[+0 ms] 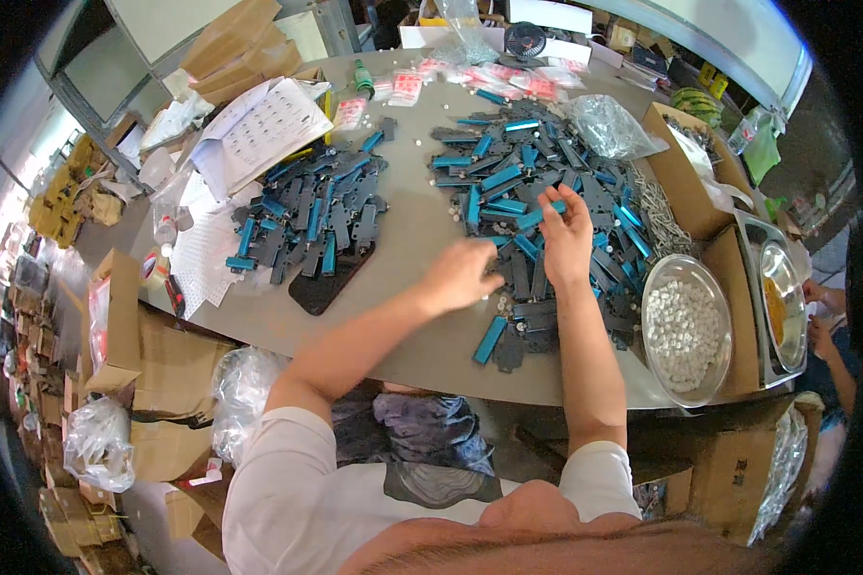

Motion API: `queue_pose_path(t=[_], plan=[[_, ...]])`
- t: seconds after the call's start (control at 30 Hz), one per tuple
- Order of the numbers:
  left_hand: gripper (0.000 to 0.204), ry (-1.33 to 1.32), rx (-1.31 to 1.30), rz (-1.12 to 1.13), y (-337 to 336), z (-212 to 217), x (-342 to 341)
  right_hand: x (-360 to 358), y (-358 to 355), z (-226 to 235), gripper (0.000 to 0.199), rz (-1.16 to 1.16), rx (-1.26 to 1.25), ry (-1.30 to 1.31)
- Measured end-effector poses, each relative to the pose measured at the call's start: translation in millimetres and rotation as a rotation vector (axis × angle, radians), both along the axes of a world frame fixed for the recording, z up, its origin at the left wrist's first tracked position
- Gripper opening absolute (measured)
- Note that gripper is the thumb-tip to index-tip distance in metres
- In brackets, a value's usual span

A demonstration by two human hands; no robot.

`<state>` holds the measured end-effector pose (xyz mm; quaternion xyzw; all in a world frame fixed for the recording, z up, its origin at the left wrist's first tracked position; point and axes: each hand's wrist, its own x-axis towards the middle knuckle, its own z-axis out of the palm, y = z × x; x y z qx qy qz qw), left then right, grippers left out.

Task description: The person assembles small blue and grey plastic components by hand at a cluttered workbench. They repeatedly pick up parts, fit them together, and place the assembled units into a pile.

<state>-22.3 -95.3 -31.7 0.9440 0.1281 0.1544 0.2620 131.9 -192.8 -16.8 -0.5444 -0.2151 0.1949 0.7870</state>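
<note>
Two heaps of blue-and-dark parts are spread on the counter [422, 240]. One blue strip [547, 213] is pinched in the right hand [568, 240]; the left hand [462, 276] is curled over small white pieces [501, 303], which could be scattered.

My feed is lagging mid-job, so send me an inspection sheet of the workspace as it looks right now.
Surface: grey table, bare strip down the middle, small white bits scattered.
Job's things: right pile of blue and dark flat parts; left pile of the same parts; round metal bowl of small white pieces.
Clutter: printed paper sheet; clear plastic bag; red and white packets; tape roll.
Grips: left hand rests on the table by the pile, fingers curled; right hand pinches a blue part.
Cables: nothing seen.
Surroundings: cardboard boxes, small fan, another person's hands at right.
</note>
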Motion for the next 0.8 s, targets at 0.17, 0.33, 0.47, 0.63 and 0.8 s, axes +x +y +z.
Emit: queue_pose_path(t=[0.17, 0.33, 0.47, 0.63, 0.8], plan=[[0.042, -0.005, -0.009, 0.082, -8, -12, 12, -1, 3, -1, 0.037, -0.001, 0.036, -0.024], [0.03, 0.013, -0.239, 0.075, 21, -28, 22, 7, 5, -13, 0.033, -0.037, 0.122, -0.012], [0.009, -0.069, -0.348, 0.05, 43, -7, 3, -3, 0, -5, 0.019, 0.08, 0.092, -0.095], [0.018, -0.373, -0.529, 0.274, 64, -1, 0, -12, 13, -16, 0.011, 0.229, 0.131, -0.045], [0.026, -0.593, -0.76, 0.207, 48, -13, 20, -20, 18, -29, 0.024, 0.166, 0.162, -0.126]])
